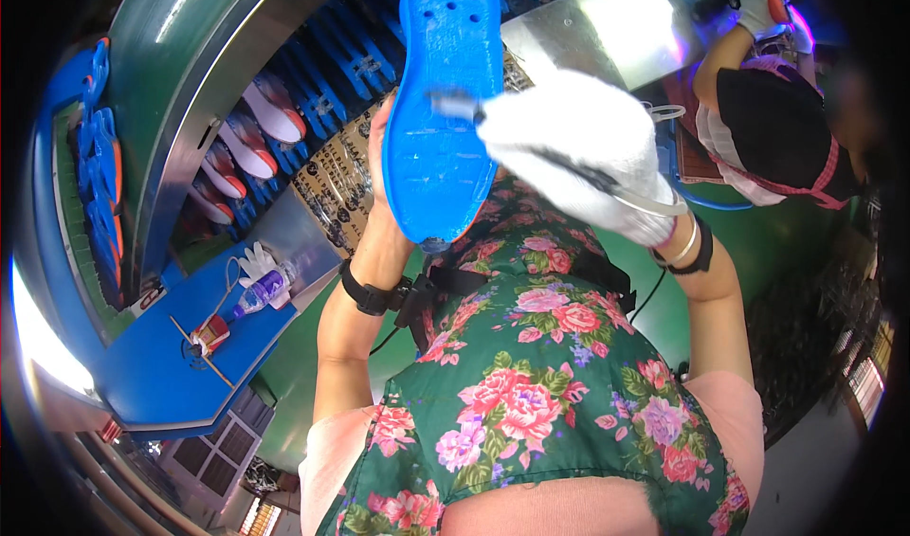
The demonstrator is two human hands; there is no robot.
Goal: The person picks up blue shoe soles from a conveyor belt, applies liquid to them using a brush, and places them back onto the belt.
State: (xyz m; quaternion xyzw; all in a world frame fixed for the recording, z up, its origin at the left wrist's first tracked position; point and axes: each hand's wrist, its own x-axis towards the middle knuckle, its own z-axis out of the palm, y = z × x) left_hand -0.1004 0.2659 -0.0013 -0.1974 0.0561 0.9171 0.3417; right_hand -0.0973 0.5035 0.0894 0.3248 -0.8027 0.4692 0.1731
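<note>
My left hand (379, 152) is bare and holds a blue shoe sole (438, 171) upright by its left side. Most of its fingers are hidden behind the sole, whose top end has several small round holes. In a white glove, my right hand (583, 147) is closed on a thin brush (457, 107) with a dark handle. The blurred tip of the brush lies over the middle of the sole's face; touching or just above it, I cannot tell. A wet-looking sheen shows on the blue surface.
A metal-edged conveyor (204, 48) curves along the left, with white and orange soles (251, 147) beneath its edge. Blue soles (102, 171) stand at far left. A bottle (256, 294) and a spare glove (256, 263) lie on a blue table (161, 375). A co-worker (777, 109) is at right.
</note>
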